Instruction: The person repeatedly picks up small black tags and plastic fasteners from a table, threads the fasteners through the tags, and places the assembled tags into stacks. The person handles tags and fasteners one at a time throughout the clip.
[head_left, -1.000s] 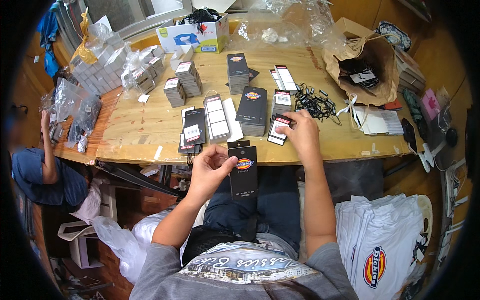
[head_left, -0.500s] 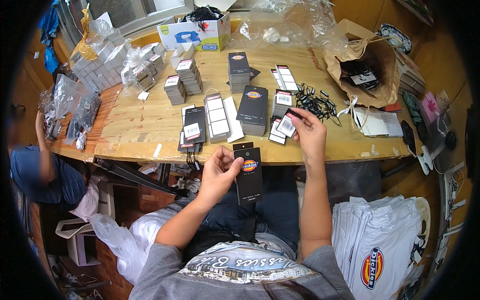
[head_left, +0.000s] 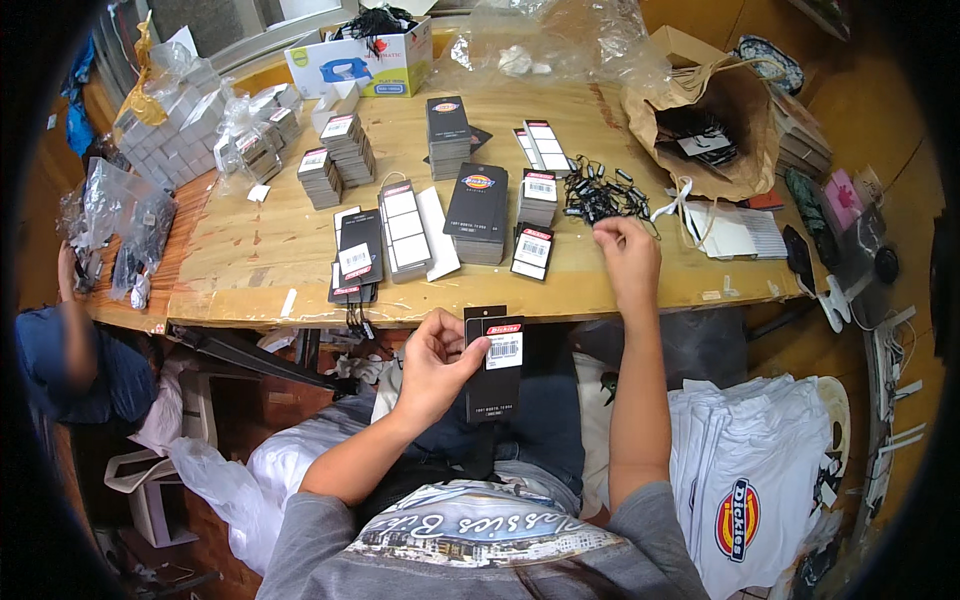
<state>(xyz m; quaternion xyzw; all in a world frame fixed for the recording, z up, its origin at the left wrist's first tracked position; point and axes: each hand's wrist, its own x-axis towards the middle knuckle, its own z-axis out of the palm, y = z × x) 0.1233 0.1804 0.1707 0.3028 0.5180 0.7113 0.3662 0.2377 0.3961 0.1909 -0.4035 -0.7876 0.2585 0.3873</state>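
Observation:
My left hand [head_left: 436,372] pinches a black hang tag [head_left: 492,393] upright in front of me, above my lap. A small barcode tag [head_left: 504,350] with a red top strip lies over its upper part, under my thumb. Another dark card edge shows behind them. My right hand [head_left: 632,268] is over the table's front right, fingertips drawn together at the near edge of a tangled pile of black tag strings [head_left: 603,190]. Whether a string is between them is hidden. Left of that hand lies a loose small barcode tag [head_left: 532,252], below a stack of such tags [head_left: 538,198].
Stacks of black hang tags [head_left: 476,215] and white-panelled tags [head_left: 405,235] stand mid-table. A paper bag [head_left: 745,165] sits at the right, a printed box [head_left: 400,65] at the back. White shirts [head_left: 690,440] pile at my lower right. Another person [head_left: 75,365] is at far left.
The small barcode tag from my right hand is now on the black tag in my left. My right hand has gone right to the string pile. The whole view has shifted slightly.

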